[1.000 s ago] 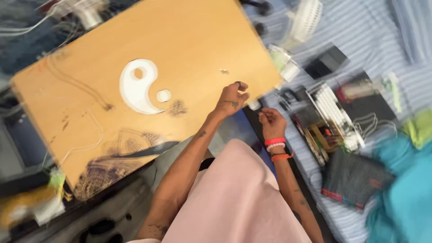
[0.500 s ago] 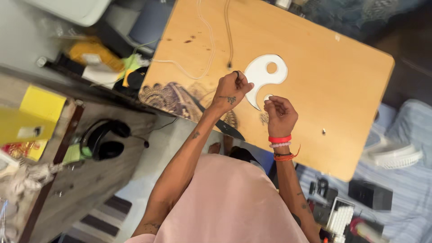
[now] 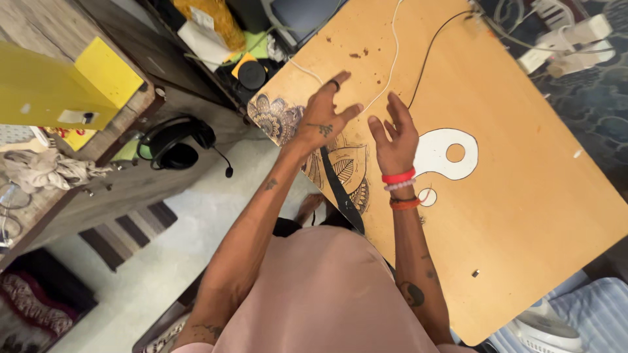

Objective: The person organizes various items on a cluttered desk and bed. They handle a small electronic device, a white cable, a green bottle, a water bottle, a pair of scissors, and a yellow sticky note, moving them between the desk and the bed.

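1. My left hand (image 3: 325, 116) hovers over the near left corner of a wooden board (image 3: 523, 196), fingers spread and empty, a dark ring on one finger.
2. My right hand (image 3: 393, 134) is just beside it, also open with fingers loosely fanned and holding nothing; red, white and orange bands circle that wrist.
3. The board lies tilted across my view. Ink drawings of flowers and leaves (image 3: 347, 167) cover its edge right under both hands.
4. A white painted curved shape with a round hole (image 3: 445, 155) sits just right of my right hand.
5. A white cable (image 3: 394, 39) and a black cable (image 3: 432, 39) trail across the board from its far side toward my fingertips.
6. Black headphones (image 3: 173, 145) rest on a wooden ledge to my left, well apart from the board.
7. A yellow box (image 3: 65, 88) stands beyond them.
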